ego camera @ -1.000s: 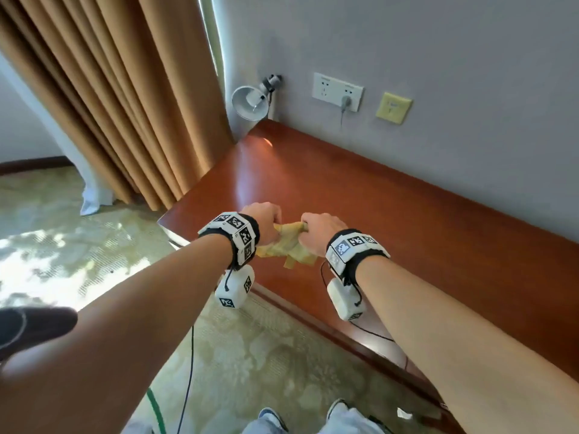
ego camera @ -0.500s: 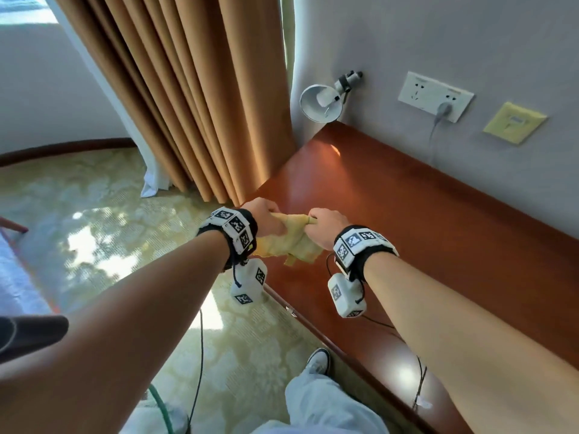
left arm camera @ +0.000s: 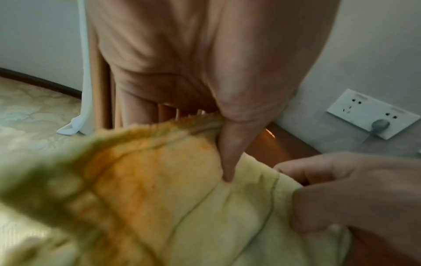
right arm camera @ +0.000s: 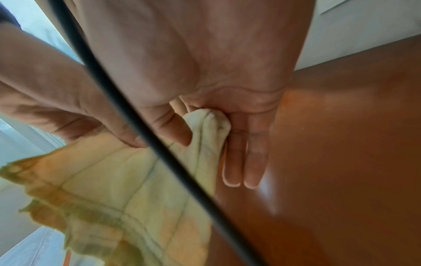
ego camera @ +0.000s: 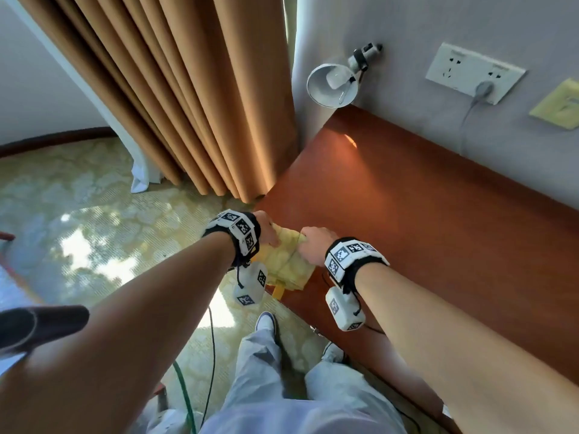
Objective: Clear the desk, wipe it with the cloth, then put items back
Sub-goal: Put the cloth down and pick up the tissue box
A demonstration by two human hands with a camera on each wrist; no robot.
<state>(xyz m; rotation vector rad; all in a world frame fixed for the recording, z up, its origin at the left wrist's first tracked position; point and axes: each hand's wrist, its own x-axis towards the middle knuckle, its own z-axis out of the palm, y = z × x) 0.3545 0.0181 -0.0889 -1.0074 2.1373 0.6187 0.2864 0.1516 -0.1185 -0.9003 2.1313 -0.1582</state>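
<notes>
A yellow checked cloth hangs between both hands above the left front corner of the red-brown desk. My left hand pinches its upper left edge, and in the left wrist view the thumb presses into the cloth. My right hand grips the upper right edge; the right wrist view shows a bunched fold of cloth held between thumb and fingers. The lower part of the cloth dangles over the desk's front edge.
A white clip lamp is fixed at the desk's far left corner, beside tan curtains. A wall socket with a plugged cable and a yellow switch plate are on the wall. Cables trail over the carpet by my legs.
The view has swung left and down, so the desk corner, curtain and my legs show more. Both hands still hold the cloth, which now hangs more spread out.
</notes>
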